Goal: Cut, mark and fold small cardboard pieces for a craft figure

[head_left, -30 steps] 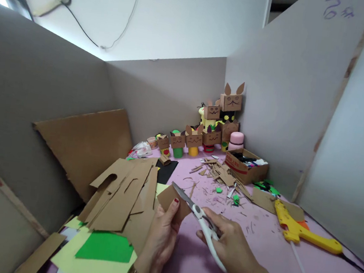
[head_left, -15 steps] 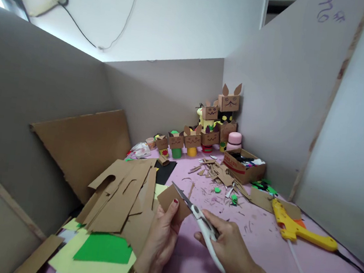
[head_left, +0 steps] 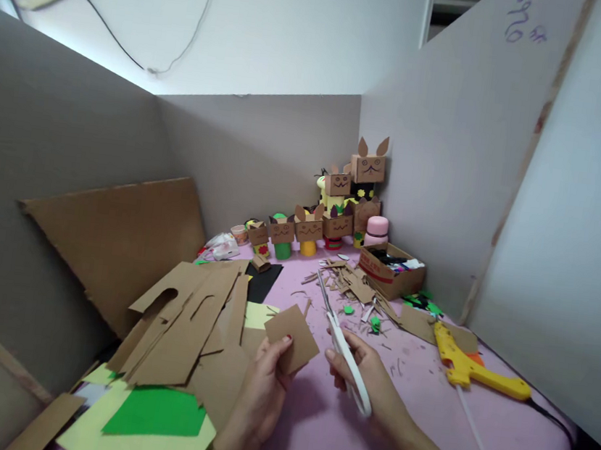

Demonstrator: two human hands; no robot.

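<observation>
My left hand [head_left: 261, 388] pinches a small brown cardboard piece [head_left: 293, 338] by its lower edge, thumb on top, holding it just above the pink table [head_left: 418, 429]. My right hand [head_left: 369, 379] grips white-handled scissors [head_left: 343, 347] beside it. Their blades are closed and point up and away from me, clear of the cardboard piece.
Cut cardboard sheets [head_left: 190, 321] with green and yellow paper [head_left: 156, 415] lie at the left. A large cardboard sheet [head_left: 113, 231] leans on the left wall. A yellow glue gun [head_left: 466, 366], cardboard scraps [head_left: 353, 286], a small box [head_left: 391, 269] and cardboard animal figures [head_left: 335, 207] stand further back.
The scissors have come off the cardboard piece and swung upward to the right of it. The view has shifted slightly rightward.
</observation>
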